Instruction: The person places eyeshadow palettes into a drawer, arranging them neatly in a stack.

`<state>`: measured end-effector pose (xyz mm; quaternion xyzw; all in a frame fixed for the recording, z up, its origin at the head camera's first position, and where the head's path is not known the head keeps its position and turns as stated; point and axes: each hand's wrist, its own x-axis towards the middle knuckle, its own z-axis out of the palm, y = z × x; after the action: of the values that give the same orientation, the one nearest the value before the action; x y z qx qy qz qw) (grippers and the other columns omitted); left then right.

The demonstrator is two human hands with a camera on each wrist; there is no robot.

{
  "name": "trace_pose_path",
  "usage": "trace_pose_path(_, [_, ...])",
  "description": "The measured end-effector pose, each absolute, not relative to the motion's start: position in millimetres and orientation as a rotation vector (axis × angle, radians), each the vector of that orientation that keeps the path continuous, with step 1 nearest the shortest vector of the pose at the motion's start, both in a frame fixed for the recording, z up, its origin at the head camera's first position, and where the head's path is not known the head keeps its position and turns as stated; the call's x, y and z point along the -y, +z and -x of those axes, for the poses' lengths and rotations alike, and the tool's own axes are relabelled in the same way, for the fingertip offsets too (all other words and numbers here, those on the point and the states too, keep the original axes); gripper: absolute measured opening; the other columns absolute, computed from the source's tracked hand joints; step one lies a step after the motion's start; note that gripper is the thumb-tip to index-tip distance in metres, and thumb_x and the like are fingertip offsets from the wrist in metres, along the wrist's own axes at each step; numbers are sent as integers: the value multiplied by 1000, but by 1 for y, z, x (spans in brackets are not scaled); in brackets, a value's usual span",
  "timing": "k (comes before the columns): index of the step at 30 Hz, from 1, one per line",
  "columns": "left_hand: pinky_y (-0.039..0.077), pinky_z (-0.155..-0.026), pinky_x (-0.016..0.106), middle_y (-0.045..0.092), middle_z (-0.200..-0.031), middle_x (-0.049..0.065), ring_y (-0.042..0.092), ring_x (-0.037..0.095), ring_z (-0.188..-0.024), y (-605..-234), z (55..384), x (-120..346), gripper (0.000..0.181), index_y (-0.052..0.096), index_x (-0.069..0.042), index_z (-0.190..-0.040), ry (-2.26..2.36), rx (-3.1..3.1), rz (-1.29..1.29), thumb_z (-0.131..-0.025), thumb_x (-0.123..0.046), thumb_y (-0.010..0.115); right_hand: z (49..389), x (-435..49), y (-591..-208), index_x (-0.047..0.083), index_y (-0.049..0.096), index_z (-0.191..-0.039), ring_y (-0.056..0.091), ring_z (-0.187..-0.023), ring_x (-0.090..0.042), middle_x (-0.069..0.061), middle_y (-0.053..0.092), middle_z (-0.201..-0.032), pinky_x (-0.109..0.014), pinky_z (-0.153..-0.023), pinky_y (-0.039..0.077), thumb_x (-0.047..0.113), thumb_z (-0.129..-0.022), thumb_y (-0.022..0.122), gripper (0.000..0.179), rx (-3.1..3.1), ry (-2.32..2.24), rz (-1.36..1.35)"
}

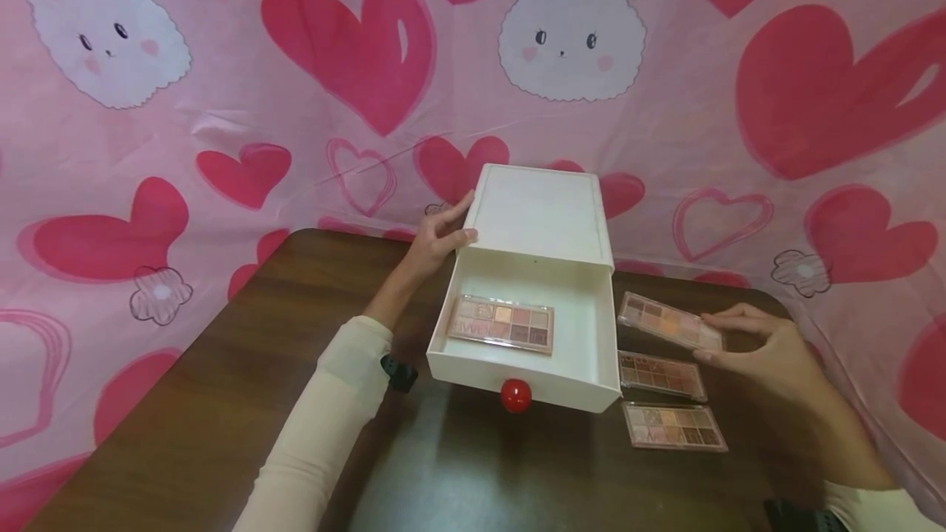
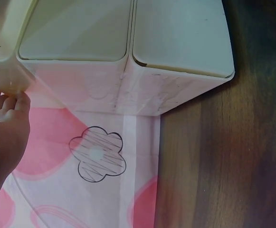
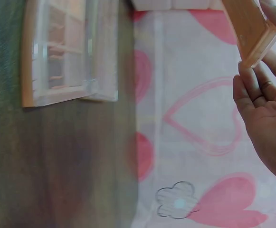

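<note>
A white drawer unit [image 1: 543, 208] stands on the table, its top drawer [image 1: 584, 343] pulled out, with a red round knob [image 1: 516, 395] on the front. Inside the drawer lies an eyeshadow palette [image 1: 502, 323] with a clear lid. My left hand [image 1: 436, 236] rests against the unit's left side, thumb at the top front edge. Between thumb and fingers my right hand [image 1: 761, 343] pinches another eyeshadow palette [image 1: 668, 320], tilted, to the right of the drawer. In the right wrist view this held palette [image 3: 252, 33] shows its orange-toned underside.
Two more eyeshadow palettes, a darker one [image 1: 661, 374] and a lighter one [image 1: 674, 426], lie right of the drawer. The brown wooden table [image 1: 244, 401] ends at a pink cloth [image 1: 355, 179] with hearts and rabbits behind the unit. Several stacked panels [image 2: 183, 35] show in the left wrist view.
</note>
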<state>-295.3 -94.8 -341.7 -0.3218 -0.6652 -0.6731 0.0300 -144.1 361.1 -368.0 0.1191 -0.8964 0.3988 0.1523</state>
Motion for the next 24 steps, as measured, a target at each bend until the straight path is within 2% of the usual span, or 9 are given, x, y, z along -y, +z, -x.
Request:
trace_pose_path(3, [22, -127, 44, 26, -164, 24, 23, 35, -155, -342, 295, 94, 72, 28, 11, -153, -2081, 2043, 995, -87, -5, 54, 140, -360, -361, 0, 75, -116, 53, -96, 4, 16, 68, -96, -9, -76, 42, -1, -68, 90, 50, 2547, 1108, -373])
trace_pose_path(10, [25, -126, 41, 25, -165, 23, 24, 34, -155, -341, 295, 95, 73, 28, 11, -153, -2089, 2042, 982, -87, -7, 55, 131, -355, -343, 6, 77, -116, 54, -103, 5, 14, 68, -101, -6, -82, 39, 1, -66, 91, 52, 2543, 1055, -390])
trace_pose_path(17, [28, -125, 38, 25, -165, 22, 25, 34, -155, -341, 295, 94, 74, 28, 11, -153, -2095, 2047, 975, -86, -9, 54, 123, -350, -330, -5, 75, -113, 57, -100, 0, 14, 70, -97, -7, -85, 42, -14, -63, 86, 52, 2468, 1103, -469])
trace_pose_path(21, [33, -121, 23, 25, -165, 23, 26, 34, -154, -342, 295, 94, 74, 28, 11, -152, -2102, 2043, 972, -86, -9, 54, 119, -350, -322, -6, 75, -110, 58, -100, 0, 14, 72, -98, -6, -87, 43, -17, -61, 85, 52, 2442, 1104, -506])
trace_pose_path(24, [35, -118, 17, 25, -165, 23, 26, 34, -154, -342, 295, 93, 74, 28, 11, -152, -2102, 2041, 973, -86, -8, 54, 115, -349, -317, -7, 75, -110, 58, -103, -1, 12, 72, -99, -4, -91, 42, -19, -58, 84, 54, 2420, 1093, -546])
